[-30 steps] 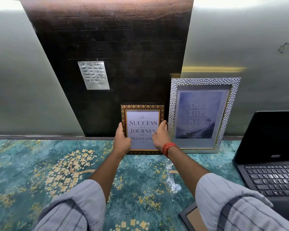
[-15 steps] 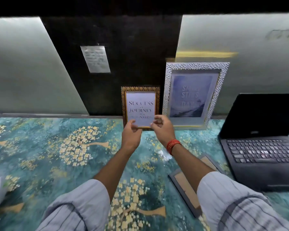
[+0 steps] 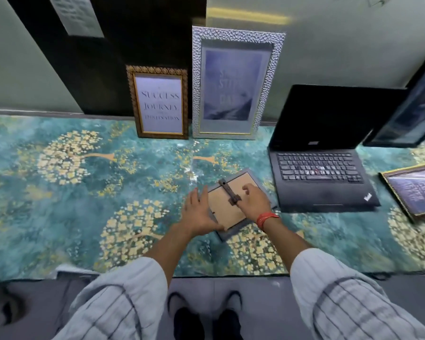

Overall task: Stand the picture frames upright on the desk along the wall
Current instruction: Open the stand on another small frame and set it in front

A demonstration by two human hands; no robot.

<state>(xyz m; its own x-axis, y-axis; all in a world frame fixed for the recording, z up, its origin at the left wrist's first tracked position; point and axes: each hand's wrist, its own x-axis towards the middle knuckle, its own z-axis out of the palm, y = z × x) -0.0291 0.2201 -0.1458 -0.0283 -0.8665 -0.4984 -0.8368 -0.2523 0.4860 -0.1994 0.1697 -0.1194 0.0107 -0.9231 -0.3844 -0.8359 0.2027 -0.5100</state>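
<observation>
A small grey picture frame (image 3: 225, 212) lies face down on the desk, its cardboard back and brown stand strut (image 3: 229, 192) showing. My left hand (image 3: 198, 214) holds its left edge, thumb along the near edge. My right hand (image 3: 254, 201) grips its right side, fingers curled beside the strut. A brown-gold frame (image 3: 159, 104) reading "Success" and a taller silver frame (image 3: 234, 82) stand upright against the wall. A black frame (image 3: 407, 111) leans on the wall at far right. A gold-edged frame (image 3: 414, 192) lies flat at the right.
An open black laptop (image 3: 319, 173) sits just right of the grey frame, its screen near the wall. The desk (image 3: 71, 192) has a teal floral cover; its front edge runs close to my body. A paper note (image 3: 76, 15) hangs on the dark wall panel.
Both hands let go of the brown-gold frame, now upright at the wall, and drew back to the grey frame lying face down. My view tilted downward.
</observation>
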